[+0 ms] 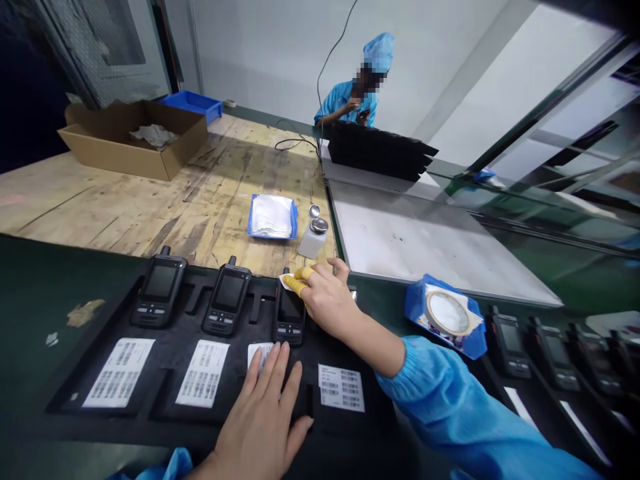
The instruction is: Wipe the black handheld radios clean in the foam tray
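A black foam tray (100, 390) in front of me holds three black handheld radios (227, 300), each with a barcode label (203, 373) below it. My left hand (263, 417) lies flat on the tray with its fingers stretched out, covering part of a label. My right hand (327, 300), with yellow finger cots, pinches a small white wipe (289, 281) against the top of the third radio (290, 317).
A small dispenser bottle (313, 237) and a blue tray of white wipes (271, 217) sit on the wooden table behind. A blue pack of wipes (445, 317) lies right, beside another tray of radios (545, 357). A cardboard box (133, 137) stands far left; a person in blue (357, 93) sits beyond.
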A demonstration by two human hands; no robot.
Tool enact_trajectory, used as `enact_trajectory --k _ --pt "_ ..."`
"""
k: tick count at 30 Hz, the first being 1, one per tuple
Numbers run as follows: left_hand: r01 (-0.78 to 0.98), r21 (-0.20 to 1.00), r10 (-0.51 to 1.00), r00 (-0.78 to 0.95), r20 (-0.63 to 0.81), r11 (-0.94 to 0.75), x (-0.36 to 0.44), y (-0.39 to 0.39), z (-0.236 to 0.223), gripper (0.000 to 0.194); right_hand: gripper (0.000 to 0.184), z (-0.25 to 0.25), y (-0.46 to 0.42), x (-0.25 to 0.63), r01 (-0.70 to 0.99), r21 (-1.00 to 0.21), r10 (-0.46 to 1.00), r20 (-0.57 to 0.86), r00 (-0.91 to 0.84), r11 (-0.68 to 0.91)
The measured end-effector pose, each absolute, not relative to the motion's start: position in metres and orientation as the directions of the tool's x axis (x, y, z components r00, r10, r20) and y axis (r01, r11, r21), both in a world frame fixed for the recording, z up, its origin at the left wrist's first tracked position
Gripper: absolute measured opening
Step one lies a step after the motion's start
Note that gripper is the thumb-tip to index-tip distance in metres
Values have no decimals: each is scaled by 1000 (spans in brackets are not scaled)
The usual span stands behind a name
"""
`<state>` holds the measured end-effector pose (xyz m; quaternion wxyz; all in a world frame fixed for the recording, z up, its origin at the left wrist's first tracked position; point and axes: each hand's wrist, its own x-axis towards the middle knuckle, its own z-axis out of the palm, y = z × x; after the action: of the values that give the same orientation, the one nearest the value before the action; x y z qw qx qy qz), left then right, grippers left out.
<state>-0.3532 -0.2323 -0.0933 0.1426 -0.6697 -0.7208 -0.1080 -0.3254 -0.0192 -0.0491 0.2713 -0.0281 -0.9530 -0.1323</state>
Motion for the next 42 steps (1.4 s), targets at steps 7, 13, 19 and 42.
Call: enact_trajectory --k 7,13,19,42 --pt "996 -46 929 -56 365 78 -352 -233 -94 53 21 -72 -51 -297 -21 186 -103 444 -890 982" --pt "997 -29 923 -61 380 78 -352 -232 -97 50 24 -66 -43 -292 5 129 -58 480 -875 992" --pt "997 -13 944 -65 325 73 -352 -233 -99 50 22 -64 -13 -304 156 190 32 530 -847 969" --pt "996 33 946 -88 311 81 -351 -234 -99 50 17 -75 -49 -300 13 168 -72 494 -866 986"
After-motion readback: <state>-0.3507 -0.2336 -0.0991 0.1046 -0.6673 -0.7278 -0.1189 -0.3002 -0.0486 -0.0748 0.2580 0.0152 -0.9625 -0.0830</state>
